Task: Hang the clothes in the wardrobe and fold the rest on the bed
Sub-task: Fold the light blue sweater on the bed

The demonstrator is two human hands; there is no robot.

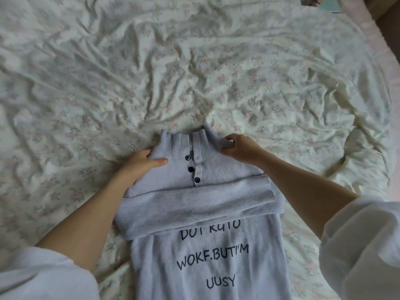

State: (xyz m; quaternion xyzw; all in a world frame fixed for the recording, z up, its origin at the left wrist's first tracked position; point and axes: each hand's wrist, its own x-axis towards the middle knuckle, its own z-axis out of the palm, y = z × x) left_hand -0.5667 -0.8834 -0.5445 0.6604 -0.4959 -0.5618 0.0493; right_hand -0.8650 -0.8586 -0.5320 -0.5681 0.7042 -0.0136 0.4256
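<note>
my left hand [138, 162] grips the left shoulder of the pale lilac ribbed knit sweater [194, 187], thumb lying flat on top of the fabric and pointing toward the button placket, the other fingers tucked under the edge out of sight. my right hand [240, 148] pinches the right end of the sweater's ribbed stand-up collar [173, 146], fingers curled round a small fold of knit. both of my forearms run in from loose white sleeves [363, 245] at the lower corners.

the sweater lies face up on the bed, collar pointing away from me. three dark round buttons [191, 169] run down the placket just below the collar. below the buttons, the two long ribbed sleeves [194, 208] are folded across the chest, one over the other, covering the top of a line of dark printed letters [212, 256]; the lines i can read say "wokf.buti'm" and "uusy". the hem runs out of view toward me.

all around the sweater is a rumpled cream bedsheet with a faint pink floral print [151, 72]. far beyond the collar, at the sheet's right far corner, lies a small pale blue object [330, 5] i cannot make out.
</note>
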